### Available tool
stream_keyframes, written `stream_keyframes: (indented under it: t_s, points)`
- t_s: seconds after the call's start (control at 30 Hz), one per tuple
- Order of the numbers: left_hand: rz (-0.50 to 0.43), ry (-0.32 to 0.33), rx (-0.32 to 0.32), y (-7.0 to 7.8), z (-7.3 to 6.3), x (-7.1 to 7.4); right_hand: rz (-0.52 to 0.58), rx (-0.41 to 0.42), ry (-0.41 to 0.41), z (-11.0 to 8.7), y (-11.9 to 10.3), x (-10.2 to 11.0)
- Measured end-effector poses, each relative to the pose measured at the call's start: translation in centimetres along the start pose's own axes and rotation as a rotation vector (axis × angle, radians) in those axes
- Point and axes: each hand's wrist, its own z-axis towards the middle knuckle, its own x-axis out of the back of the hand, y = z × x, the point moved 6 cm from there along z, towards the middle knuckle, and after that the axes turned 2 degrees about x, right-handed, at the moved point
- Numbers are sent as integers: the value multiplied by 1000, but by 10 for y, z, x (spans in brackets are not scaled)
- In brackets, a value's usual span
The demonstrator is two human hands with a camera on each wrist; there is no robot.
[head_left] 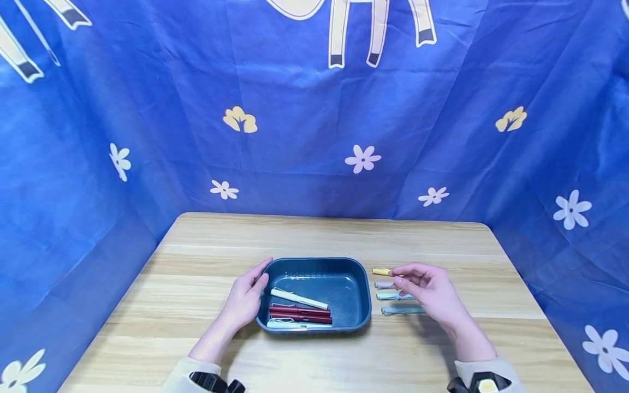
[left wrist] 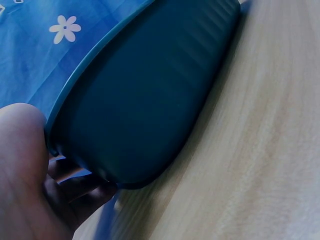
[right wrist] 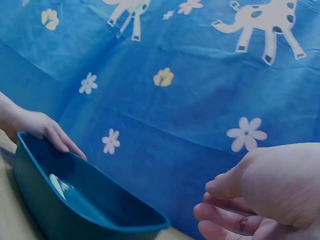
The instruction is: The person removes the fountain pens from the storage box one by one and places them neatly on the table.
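My left hand (head_left: pixel 247 297) grips the left side of a dark teal tray (head_left: pixel 362 322), thumb over the rim and fingers against the outer wall. Inside the tray lie a white pen (head_left: pixel 298 298), two dark red pens (head_left: pixel 307 312) and a pale pen (head_left: pixel 290 324) at the front. Right of the tray my right hand (head_left: pixel 429 286) hovers with loosely bent fingers, its index fingertip right at a yellow pen (head_left: pixel 380 271). Below that a lilac pen (head_left: pixel 383 285), a light aqua pen (head_left: pixel 390 296) and a grey-blue pen (head_left: pixel 400 310) lie in a column, partly hidden by the hand.
A light wood-grain table (head_left: pixel 314 360) carries everything. Blue printed cloth (head_left: pixel 304 131) hangs behind the table and along both sides. Dark wrist devices (head_left: pixel 213 381) sit over pale sleeves on both arms.
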Motion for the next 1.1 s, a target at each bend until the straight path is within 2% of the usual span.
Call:
stream_keyframes:
  t_s: [0.2,0.53,0.83,1.1]
  points:
    - [-5,0,-5,1,0,0,77,7,-55,15,-6,-28]
    - [3,-6,0,1,0,1,159,-49,-135,33,-4,-79]
    - [9,-10,-10,2,0,3,71,-105,-214,48,4,-120]
    - [9,-16,-6,2,1,2,-62,-115,-253,58,18,-144]
